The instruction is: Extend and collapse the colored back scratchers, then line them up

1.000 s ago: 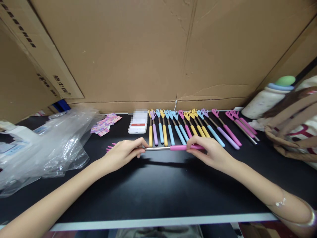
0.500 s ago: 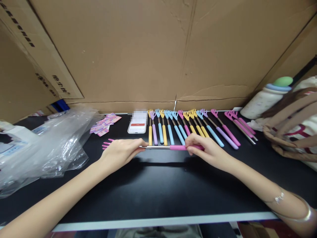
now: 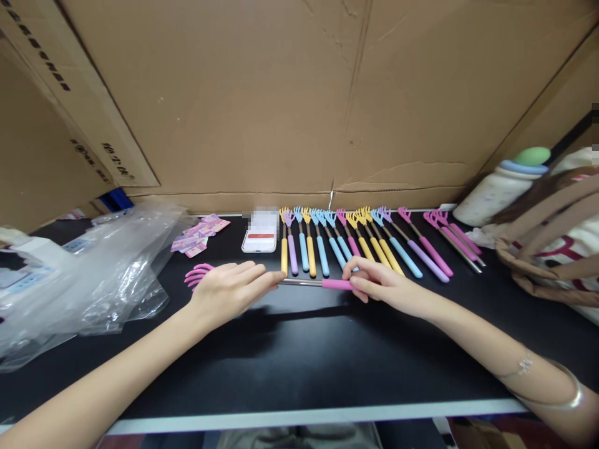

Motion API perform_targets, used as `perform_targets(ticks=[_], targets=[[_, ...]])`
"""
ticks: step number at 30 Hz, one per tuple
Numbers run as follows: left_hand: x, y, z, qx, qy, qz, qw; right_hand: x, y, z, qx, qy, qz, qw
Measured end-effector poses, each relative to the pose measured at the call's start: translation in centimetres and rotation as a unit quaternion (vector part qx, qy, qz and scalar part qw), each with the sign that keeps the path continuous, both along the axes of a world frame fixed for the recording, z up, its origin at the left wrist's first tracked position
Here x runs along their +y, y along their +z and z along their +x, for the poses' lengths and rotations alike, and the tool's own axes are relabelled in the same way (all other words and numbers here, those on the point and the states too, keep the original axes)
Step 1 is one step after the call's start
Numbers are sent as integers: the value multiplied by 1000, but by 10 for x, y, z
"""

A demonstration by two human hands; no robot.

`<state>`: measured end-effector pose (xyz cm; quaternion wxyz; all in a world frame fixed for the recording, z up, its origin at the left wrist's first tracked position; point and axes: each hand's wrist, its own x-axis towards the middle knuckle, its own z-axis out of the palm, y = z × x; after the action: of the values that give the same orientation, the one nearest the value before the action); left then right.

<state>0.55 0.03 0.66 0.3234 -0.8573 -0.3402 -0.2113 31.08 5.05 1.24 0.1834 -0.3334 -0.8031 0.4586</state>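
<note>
I hold a pink telescopic back scratcher (image 3: pixel 322 284) sideways just above the black table (image 3: pixel 299 362). My left hand (image 3: pixel 227 290) pinches its metal rod near the claw end, and the pink claw (image 3: pixel 196 274) sticks out past that hand to the left. My right hand (image 3: pixel 384 288) grips the pink handle. Behind both hands lies a row of several back scratchers (image 3: pixel 355 243) with yellow, purple, blue and pink handles, claws pointing to the cardboard wall.
A white phone (image 3: pixel 260 240) and small pink cards (image 3: pixel 199 237) lie at the back. Crumpled clear plastic bags (image 3: pixel 93 274) fill the left. A white bottle (image 3: pixel 500 187) and a beige bag (image 3: pixel 552 249) stand at the right. Cardboard sheets (image 3: pixel 299 93) wall off the back.
The rod between my hands has grown shorter and the whole scratcher has shifted left. The claw now shows further past my left hand, whose fingers lie straighter along the rod.
</note>
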Motion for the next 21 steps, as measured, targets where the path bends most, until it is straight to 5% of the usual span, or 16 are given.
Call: perform_targets(ticks=[5,10,18,21], targets=[[4,-6,2,-75,10,-185,980,-1,-4,1,-34,-43,113,992],[4,-7,3,-101,42,-274,956,0,-4,4,-54,-55,203,976],[4,-1,8,-201,34,-484,851,-3,1,0,-71,-63,324,941],[4,0,7,-200,37,-503,840,-5,2,0,-72,-63,345,933]])
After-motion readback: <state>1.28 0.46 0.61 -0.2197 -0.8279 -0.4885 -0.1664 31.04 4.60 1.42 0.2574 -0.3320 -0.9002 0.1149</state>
